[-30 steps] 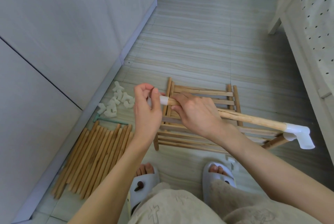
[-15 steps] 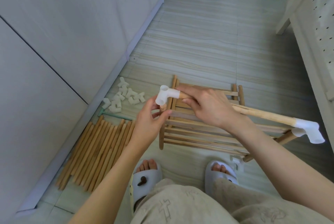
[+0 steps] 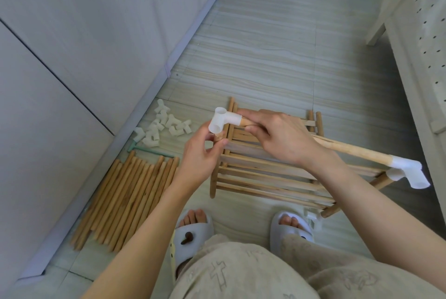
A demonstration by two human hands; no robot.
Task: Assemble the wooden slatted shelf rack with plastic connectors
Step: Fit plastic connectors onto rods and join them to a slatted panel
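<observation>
Wooden rod (image 3: 347, 148), one, held above the slatted shelf panel (image 3: 265, 173), running from over the panel's far-left corner out past its right edge; judged light, stiff, slightly rough, not fragile, best taken close to the end being fitted. Right hand (image 3: 284, 137), fingers curled round the rod just behind the near connector, firm hold. White plastic connector (image 3: 223, 122), three-way, seated on the rod's left end, above the panel's far-left corner; judged light, smooth, a little slippery, tight push-fit likely, best gripped round the barrel and not by the open sockets. Left hand (image 3: 202, 151), just left of the panel, thumb and fingertips pinching a short wooden end (image 3: 219, 136) that meets the connector's lower socket; whether a separate peg or the panel's own post, cannot tell. Second white connector (image 3: 407, 171), one, on the rod's far end, beyond the panel's right edge, a further wooden piece entering it from below. Slatted panel, one, flat on the floor (image 3: 265, 57), more than five slats, exact count not clear under the hands. Loose rods (image 3: 128, 195), bundle of roughly a dozen and a half, on the floor left of the panel. Spare connectors (image 3: 164, 127), heap of roughly ten, beyond the bundle, left of the panel. Green stick-like tool (image 3: 149, 151), one, between heap and bundle.
</observation>
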